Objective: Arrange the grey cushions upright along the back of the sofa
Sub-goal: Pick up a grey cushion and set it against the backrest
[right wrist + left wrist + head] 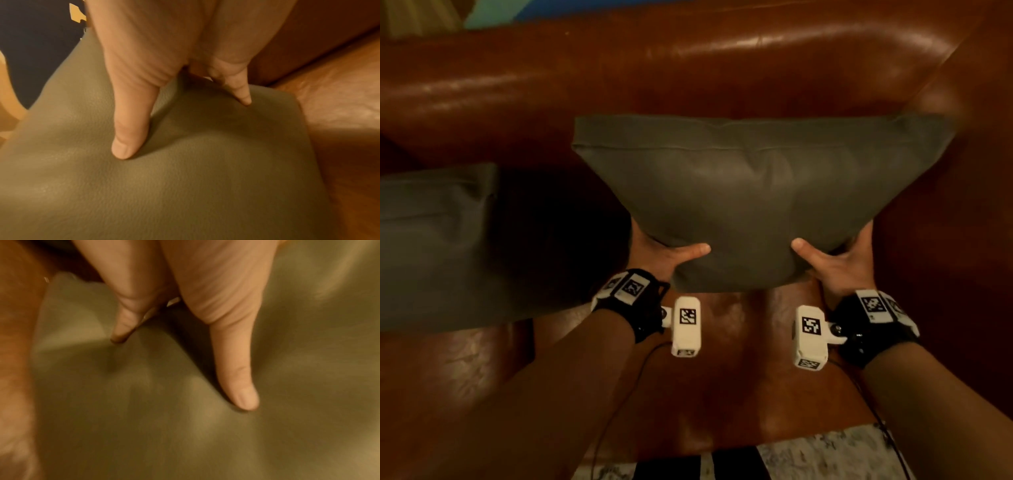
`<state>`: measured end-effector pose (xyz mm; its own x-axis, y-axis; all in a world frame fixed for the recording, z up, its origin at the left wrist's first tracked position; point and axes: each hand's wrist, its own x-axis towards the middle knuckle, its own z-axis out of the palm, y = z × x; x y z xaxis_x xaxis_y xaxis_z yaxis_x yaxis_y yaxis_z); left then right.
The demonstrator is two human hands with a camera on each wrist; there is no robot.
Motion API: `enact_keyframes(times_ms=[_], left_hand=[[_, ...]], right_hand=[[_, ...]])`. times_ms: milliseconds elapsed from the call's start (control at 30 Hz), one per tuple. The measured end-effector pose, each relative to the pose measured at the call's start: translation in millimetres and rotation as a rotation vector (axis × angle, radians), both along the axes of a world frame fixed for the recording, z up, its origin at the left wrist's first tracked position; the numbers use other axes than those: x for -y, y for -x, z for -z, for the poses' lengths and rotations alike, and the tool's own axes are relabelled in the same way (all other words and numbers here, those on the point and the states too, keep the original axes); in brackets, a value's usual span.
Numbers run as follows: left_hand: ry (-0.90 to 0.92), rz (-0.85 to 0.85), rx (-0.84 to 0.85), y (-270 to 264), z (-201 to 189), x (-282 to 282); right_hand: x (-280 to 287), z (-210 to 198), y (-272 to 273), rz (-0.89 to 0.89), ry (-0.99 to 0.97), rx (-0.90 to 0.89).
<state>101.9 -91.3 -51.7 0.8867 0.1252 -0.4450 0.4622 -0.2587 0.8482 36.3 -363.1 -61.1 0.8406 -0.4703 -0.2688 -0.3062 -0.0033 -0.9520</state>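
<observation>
Both hands hold a grey cushion (753, 202) above the seat of the brown leather sofa (688, 72), near its right arm. My left hand (664, 257) grips the cushion's near left corner, thumb on top and fingers underneath. My right hand (835, 257) grips the near right corner the same way. The cushion's far edge points at the sofa's backrest. In the wrist views each thumb presses into the grey cover (185, 426) (185, 186). A second grey cushion (438, 246) lies on the seat at the left.
The sofa's right arm (969, 171) rises close beside the held cushion. Bare seat leather (739, 359) shows under my wrists. A patterned rug (808, 455) lies in front of the sofa. A dark gap separates the two cushions.
</observation>
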Motion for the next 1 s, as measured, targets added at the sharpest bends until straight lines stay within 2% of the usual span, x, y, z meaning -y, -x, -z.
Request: enact_keyframes(times_ms=[133,267,433,600,666,733,800,866,1000], left_hand=[[-0.03,0.012,0.01,-1,6,-9],[0.029,-0.012,-0.074,-1,10,-9],[-0.016,0.023,-0.056,-10,12,-5],[-0.022,0.003,-0.017,12,8,-13],[0.046,-0.068,-0.099,32,15,-21],[0.043,-0.146,-0.31,52,23,-26],[0.207,-0.223,-0.551,61,30,-26],[0.453,-0.233,-0.664,54,32,-17],[0.649,-0.361,-0.648,30,64,-3]], right_hand=[[-6,-8,-9,-0.018,-0.011,0.015],[-1,-12,-7,-0.058,-0.028,0.04],[2,-10,-17,-0.092,-0.088,-0.025],[2,-7,-1,-0.034,-0.098,-0.053],[-2,-3,18,0.08,-0.211,-0.149],[-10,3,36,0.19,-0.441,-0.334],[-15,16,47,0.237,-0.645,-0.43],[-19,34,44,0.246,-0.805,-0.376],[-19,64,16,0.248,-0.97,-0.261]])
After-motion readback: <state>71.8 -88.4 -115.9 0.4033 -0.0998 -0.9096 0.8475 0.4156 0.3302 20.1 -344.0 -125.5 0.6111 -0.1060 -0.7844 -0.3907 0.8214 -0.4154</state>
